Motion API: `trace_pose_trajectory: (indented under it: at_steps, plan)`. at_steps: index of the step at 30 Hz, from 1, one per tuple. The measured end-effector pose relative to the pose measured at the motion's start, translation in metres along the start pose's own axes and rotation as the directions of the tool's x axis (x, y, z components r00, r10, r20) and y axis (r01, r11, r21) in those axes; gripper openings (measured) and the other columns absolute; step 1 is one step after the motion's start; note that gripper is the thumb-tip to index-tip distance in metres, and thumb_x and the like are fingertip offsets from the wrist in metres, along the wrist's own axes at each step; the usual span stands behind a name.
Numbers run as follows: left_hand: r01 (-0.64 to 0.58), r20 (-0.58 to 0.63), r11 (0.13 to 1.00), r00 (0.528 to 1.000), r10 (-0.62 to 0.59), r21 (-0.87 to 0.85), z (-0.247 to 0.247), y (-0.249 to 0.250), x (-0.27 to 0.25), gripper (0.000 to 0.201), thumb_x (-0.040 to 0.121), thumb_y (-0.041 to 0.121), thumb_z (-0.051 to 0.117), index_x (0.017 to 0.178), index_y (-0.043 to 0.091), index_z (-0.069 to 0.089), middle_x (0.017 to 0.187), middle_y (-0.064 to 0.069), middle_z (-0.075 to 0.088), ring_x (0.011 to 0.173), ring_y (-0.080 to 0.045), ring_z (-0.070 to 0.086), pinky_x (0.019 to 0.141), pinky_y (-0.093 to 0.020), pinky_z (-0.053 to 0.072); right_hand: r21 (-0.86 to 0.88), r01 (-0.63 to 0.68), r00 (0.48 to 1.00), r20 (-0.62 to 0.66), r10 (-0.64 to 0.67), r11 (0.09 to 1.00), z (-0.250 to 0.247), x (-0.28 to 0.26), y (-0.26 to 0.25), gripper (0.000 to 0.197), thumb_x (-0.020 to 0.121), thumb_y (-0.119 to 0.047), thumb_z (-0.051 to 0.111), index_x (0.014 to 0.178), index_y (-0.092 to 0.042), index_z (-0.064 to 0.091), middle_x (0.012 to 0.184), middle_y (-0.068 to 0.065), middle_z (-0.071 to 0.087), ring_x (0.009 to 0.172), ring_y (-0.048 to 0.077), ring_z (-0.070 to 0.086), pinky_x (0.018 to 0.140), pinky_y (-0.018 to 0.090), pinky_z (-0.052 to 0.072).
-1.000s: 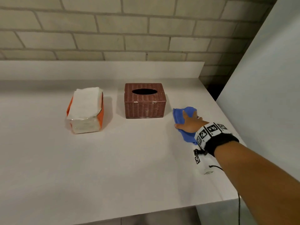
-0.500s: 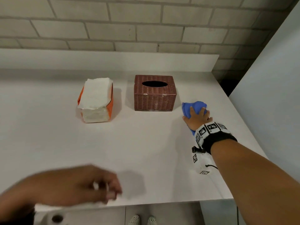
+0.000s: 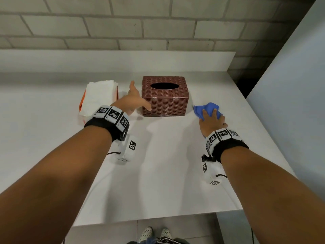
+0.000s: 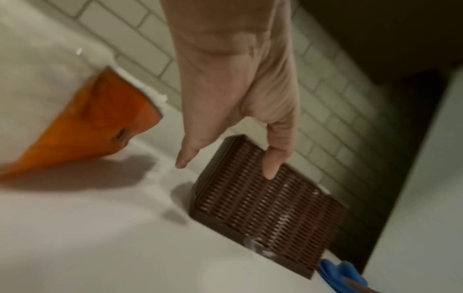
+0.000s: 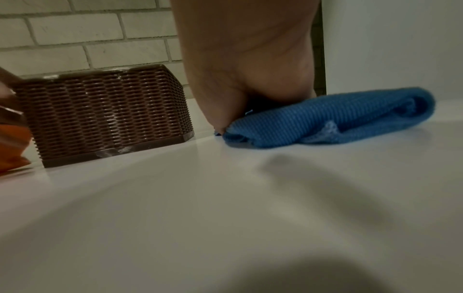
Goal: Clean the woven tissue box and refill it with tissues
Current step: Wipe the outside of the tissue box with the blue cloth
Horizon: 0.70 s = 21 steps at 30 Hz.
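The brown woven tissue box stands upright on the white counter, its oval slot dark. To its left lies the orange pack of white tissues. My left hand is open between the pack and the box, thumb by the box's front left corner. In the left wrist view its straight fingers hover over the box; I cannot tell whether they touch it. Right of the box, my right hand grips a bunched blue cloth that lies on the counter.
The white counter ends at a raised back ledge below a brick wall. A tall white panel closes the right side. The counter's front edge runs near my body, with floor and shoes below it.
My left hand has come up from the counter's near edge to the left end of the woven box. The right hand stays on the blue cloth, which is more bunched.
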<state>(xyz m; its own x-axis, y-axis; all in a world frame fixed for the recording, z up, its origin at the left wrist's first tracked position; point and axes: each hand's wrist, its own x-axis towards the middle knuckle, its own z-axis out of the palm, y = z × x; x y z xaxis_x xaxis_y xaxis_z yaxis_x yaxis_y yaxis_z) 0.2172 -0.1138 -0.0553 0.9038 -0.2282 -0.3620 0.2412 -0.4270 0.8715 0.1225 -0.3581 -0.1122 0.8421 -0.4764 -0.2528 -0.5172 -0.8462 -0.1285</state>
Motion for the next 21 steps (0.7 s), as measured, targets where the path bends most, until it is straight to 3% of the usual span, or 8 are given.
trace_pose_trajectory:
  at_steps: [7,11,13,17,19,21]
  plan:
    - [-0.062,0.074,0.997,0.995,0.065,-0.047,0.001,-0.016,0.018,0.122,0.073,-0.020,0.060,0.147,0.025,-0.026,0.162,-0.005,-0.004,0.144,-0.031,0.022,0.107,-0.049,0.039,-0.064,0.036,0.998,-0.053,-0.040,0.997,-0.003,0.009,-0.008,0.049,0.098,-0.014,0.038,0.145,-0.023,0.028,0.158,0.006,0.015,0.138,0.038,0.021,0.112,0.048,0.029]
    - [-0.067,0.150,0.998,0.987,0.064,0.013,-0.004,-0.014,0.024,0.124,0.074,-0.020,0.061,0.144,0.025,-0.031,0.162,-0.004,0.001,0.135,-0.027,0.037,0.098,-0.041,0.045,0.042,0.099,0.995,-0.038,-0.097,0.994,-0.009,0.024,-0.009,0.044,0.094,-0.007,0.040,0.137,-0.018,0.042,0.144,0.013,0.041,0.129,0.038,0.037,0.107,0.043,0.032]
    - [-0.066,0.181,0.997,0.982,0.056,0.050,-0.006,-0.013,0.028,0.126,0.074,-0.021,0.062,0.144,0.026,-0.032,0.162,-0.005,0.003,0.136,-0.028,0.037,0.096,-0.040,0.045,0.132,0.153,0.987,-0.060,-0.146,0.979,-0.018,0.031,-0.012,0.040,0.095,-0.006,0.038,0.134,-0.012,0.046,0.132,0.017,0.053,0.121,0.037,0.049,0.103,0.039,0.035]
    - [-0.043,0.228,0.997,0.973,0.027,0.066,-0.012,-0.010,0.035,0.129,0.073,-0.021,0.064,0.144,0.028,-0.032,0.156,-0.012,0.026,0.134,-0.028,0.041,0.107,-0.042,0.039,0.519,0.225,0.968,-0.025,-0.248,0.825,-0.034,0.031,-0.028,0.033,0.097,-0.004,0.037,0.124,0.000,0.055,0.106,0.018,0.060,0.096,0.026,0.056,0.080,0.030,0.039]
    - [-0.038,0.239,0.998,0.971,0.024,0.056,-0.015,-0.009,0.038,0.132,0.071,-0.021,0.067,0.145,0.029,-0.030,0.152,-0.014,0.034,0.134,-0.029,0.042,0.111,-0.046,0.035,0.676,0.164,0.969,0.024,-0.244,0.718,-0.039,0.032,-0.036,0.033,0.096,-0.001,0.036,0.120,-0.002,0.058,0.094,0.013,0.056,0.086,0.023,0.051,0.078,0.029,0.034]
    - [-0.050,0.253,0.998,0.967,0.037,0.046,-0.016,-0.009,0.040,0.138,0.065,-0.019,0.073,0.145,0.029,-0.029,0.151,-0.013,0.036,0.135,-0.029,0.040,0.113,-0.049,0.032,0.772,0.078,0.974,0.077,-0.215,0.630,-0.043,0.032,-0.040,0.034,0.095,0.000,0.035,0.119,-0.007,0.058,0.093,0.010,0.056,0.084,0.022,0.050,0.080,0.030,0.035]
